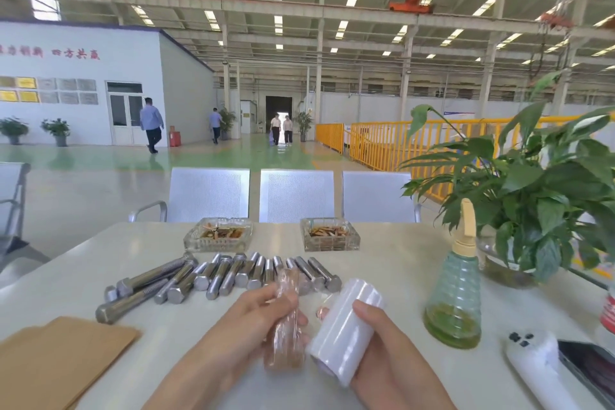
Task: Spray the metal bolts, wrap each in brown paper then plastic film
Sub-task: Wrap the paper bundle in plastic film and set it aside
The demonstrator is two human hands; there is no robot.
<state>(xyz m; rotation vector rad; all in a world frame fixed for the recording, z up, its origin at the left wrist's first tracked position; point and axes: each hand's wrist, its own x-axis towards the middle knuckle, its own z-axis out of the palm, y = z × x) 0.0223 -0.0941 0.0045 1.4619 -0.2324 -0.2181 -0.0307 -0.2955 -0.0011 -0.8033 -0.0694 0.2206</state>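
Table: wrapped bolt between fingers (left)

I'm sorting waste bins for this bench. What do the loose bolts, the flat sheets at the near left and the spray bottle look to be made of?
Bolts: bare metal, probably steel, going by the grey sheen and bright highlights.
Flat sheets: matte brown kraft-like paper, no gloss.
Spray bottle: clear greenish ribbed plastic, liquid visible through it, with a beige trigger head.

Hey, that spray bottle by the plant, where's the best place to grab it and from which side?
Probably the narrow neck just under the beige trigger head of the spray bottle, coming from its left: it stands upright, the plant crowds its right, and the ribbed body is wide.
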